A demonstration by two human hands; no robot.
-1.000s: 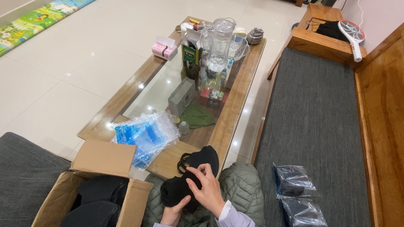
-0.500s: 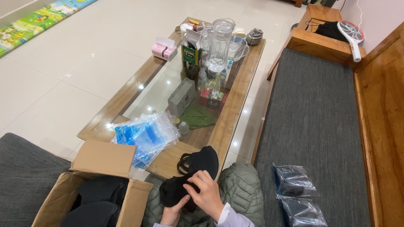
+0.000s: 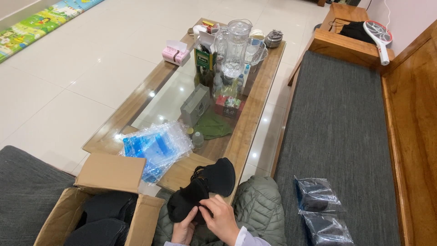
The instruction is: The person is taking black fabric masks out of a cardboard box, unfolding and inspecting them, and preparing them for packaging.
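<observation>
I hold a pair of black fabric pieces with thin straps (image 3: 202,191) over my lap, above my grey-green quilted jacket. My left hand (image 3: 184,230) grips the lower piece from underneath. My right hand (image 3: 223,218) pinches the same bundle from the right, fingers curled on the fabric. The upper black piece (image 3: 221,175) sticks out toward the table's near edge. An open cardboard box (image 3: 107,200) with more black items inside stands just left of my hands.
A glass-topped wooden coffee table (image 3: 255,114) carries a stack of clear plastic bags (image 3: 157,146), a glass pitcher (image 3: 236,45), a small grey box, and a pink tissue box. Two bagged black items (image 3: 321,207) lie on the grey bench cushion at right.
My right hand has slid down lower on the black bundle and both hands now close on it together; the bundle has barely shifted.
</observation>
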